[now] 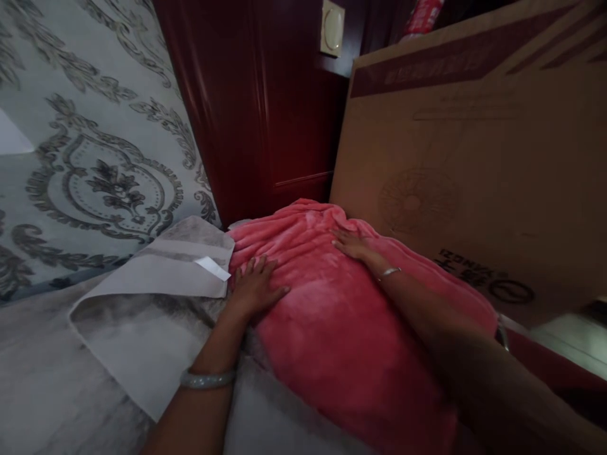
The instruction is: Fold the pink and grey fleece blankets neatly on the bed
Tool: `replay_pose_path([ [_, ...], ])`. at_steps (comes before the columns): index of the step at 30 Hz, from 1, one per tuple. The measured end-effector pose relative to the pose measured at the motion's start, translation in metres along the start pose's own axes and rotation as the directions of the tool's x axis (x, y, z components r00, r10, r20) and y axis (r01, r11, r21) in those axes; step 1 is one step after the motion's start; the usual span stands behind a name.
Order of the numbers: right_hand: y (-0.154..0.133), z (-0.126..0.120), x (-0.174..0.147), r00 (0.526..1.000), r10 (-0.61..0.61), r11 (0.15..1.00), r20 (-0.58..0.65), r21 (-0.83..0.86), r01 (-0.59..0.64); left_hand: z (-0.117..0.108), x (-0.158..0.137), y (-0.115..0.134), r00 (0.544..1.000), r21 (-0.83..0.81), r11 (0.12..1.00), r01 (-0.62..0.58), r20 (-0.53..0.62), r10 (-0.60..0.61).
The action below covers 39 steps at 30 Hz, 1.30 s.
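Note:
A plush pink-red blanket lies spread in front of me, with wrinkles bunched toward its far end. My left hand rests on the blanket's left edge, fingers spread and flat. Farther up on the right side, my right hand lies on the blanket with its fingers stretched out. Neither hand grips anything. Beside my left hand, a grey-and-white cover is folded back, with a white tag on it. Some of the blanket's right part is hidden behind my right forearm.
A large cardboard box with a printed fan leans on the right. Behind the blanket stands a dark red glossy panel bearing a cream-coloured plate. Patterned wallpaper covers the left wall. A red-and-white item shows above the box.

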State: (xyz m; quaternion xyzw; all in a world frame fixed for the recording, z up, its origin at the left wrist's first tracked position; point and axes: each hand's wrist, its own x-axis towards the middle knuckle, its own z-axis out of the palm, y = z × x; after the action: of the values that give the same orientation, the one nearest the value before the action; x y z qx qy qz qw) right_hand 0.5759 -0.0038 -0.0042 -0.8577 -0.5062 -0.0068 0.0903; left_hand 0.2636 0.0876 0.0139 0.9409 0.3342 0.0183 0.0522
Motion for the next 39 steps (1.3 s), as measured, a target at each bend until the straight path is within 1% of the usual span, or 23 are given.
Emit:
replay_pose_path([
  [1,-0.002,-0.003,-0.008,1.0,0.017,1.0,0.014,0.003,-0.017,0.0,0.001,0.0,1.0,0.007,1.0,0.002,0.0,-0.002],
  [3,-0.004,-0.006,-0.032,0.997,0.07,0.998,-0.015,0.004,-0.07,-0.001,0.003,-0.001,1.0,0.02,1.0,0.001,-0.008,-0.001],
  [6,0.001,-0.005,-0.089,0.985,0.164,0.986,-0.061,-0.005,-0.165,0.0,0.006,-0.004,0.999,0.041,0.999,-0.02,-0.029,0.021],
  [10,0.024,-0.01,-0.158,0.945,0.327,0.944,0.02,0.027,-0.327,0.003,0.008,-0.006,0.998,0.049,0.998,-0.045,-0.036,0.047],
  [13,0.029,-0.029,-0.182,0.933,0.358,0.929,0.027,0.087,-0.359,0.002,0.006,-0.003,0.997,0.061,0.997,-0.045,-0.067,0.049],
  [15,0.014,-0.041,-0.197,0.938,0.346,0.93,0.011,0.129,-0.344,-0.004,0.0,0.002,0.997,0.074,0.996,-0.055,-0.054,0.059],
  [16,0.0,-0.044,-0.207,0.952,0.307,0.94,-0.005,0.155,-0.302,-0.009,-0.004,0.005,0.997,0.077,0.995,-0.069,-0.032,0.071],
  [17,-0.018,-0.045,-0.22,0.973,0.228,0.956,-0.027,0.195,-0.218,-0.015,-0.01,0.007,0.996,0.078,0.993,-0.083,-0.008,0.084],
  [18,-0.038,-0.045,-0.236,0.991,0.124,0.964,-0.052,0.241,-0.108,-0.022,-0.018,0.009,0.996,0.078,0.993,-0.094,0.014,0.093],
  [19,-0.06,-0.043,-0.254,0.994,-0.038,0.946,-0.106,0.318,0.07,-0.029,-0.027,0.01,0.995,0.08,0.992,-0.099,0.029,0.097],
  [20,-0.081,-0.04,-0.274,0.967,-0.203,0.888,-0.155,0.387,0.248,-0.036,-0.038,0.009,0.995,0.084,0.992,-0.096,0.027,0.094],
  [21,-0.102,-0.037,-0.294,0.925,-0.34,0.823,-0.17,0.422,0.38,-0.041,-0.051,0.006,0.997,0.09,0.993,-0.081,0.0,0.081],
  [22,-0.121,-0.034,-0.313,0.879,-0.451,0.771,-0.154,0.428,0.471,-0.046,-0.066,0.001,0.997,0.093,0.994,-0.053,-0.047,0.057],
  [24,-0.151,-0.03,-0.343,0.826,-0.562,0.752,-0.053,0.383,0.536,-0.05,-0.101,-0.014,0.982,0.075,0.996,0.041,-0.187,-0.026],
  [25,-0.163,-0.028,-0.353,0.821,-0.57,0.774,0.006,0.339,0.535,-0.05,-0.12,-0.023,0.96,0.05,0.993,0.109,-0.266,-0.092],
  [27,-0.181,-0.024,-0.362,0.841,-0.532,0.833,0.096,0.239,0.5,-0.046,-0.158,-0.046,0.884,-0.022,0.961,0.276,-0.387,-0.263],
  [28,-0.188,-0.023,-0.363,0.855,-0.505,0.857,0.118,0.192,0.479,-0.042,-0.176,-0.057,0.84,-0.054,0.932,0.359,-0.416,-0.348],
  [30,-0.197,-0.023,-0.36,0.878,-0.462,0.886,0.127,0.119,0.448,-0.032,-0.209,-0.077,0.782,-0.071,0.869,0.489,-0.405,-0.473],
  [31,-0.199,-0.025,-0.357,0.884,-0.453,0.891,0.121,0.1,0.443,-0.027,-0.222,-0.084,0.775,-0.057,0.848,0.526,-0.377,-0.506],
  [33,-0.2,-0.029,-0.348,0.885,-0.453,0.89,0.11,0.106,0.443,-0.016,-0.243,-0.091,0.792,-0.006,0.838,0.545,-0.322,-0.518],
  [36,-0.193,-0.041,-0.337,0.9,-0.425,0.895,0.095,0.191,0.403,-0.008,-0.256,-0.091,0.807,0.013,0.844,0.536,-0.303,-0.508],
  [37,-0.191,-0.045,-0.335,0.915,-0.395,0.904,0.084,0.213,0.37,-0.01,-0.257,-0.09,0.8,0.003,0.84,0.543,-0.305,-0.516],
  [39,-0.188,-0.049,-0.334,0.938,-0.34,0.92,0.072,0.233,0.315,-0.019,-0.253,-0.088,0.763,-0.039,0.823,0.566,-0.353,-0.542],
])
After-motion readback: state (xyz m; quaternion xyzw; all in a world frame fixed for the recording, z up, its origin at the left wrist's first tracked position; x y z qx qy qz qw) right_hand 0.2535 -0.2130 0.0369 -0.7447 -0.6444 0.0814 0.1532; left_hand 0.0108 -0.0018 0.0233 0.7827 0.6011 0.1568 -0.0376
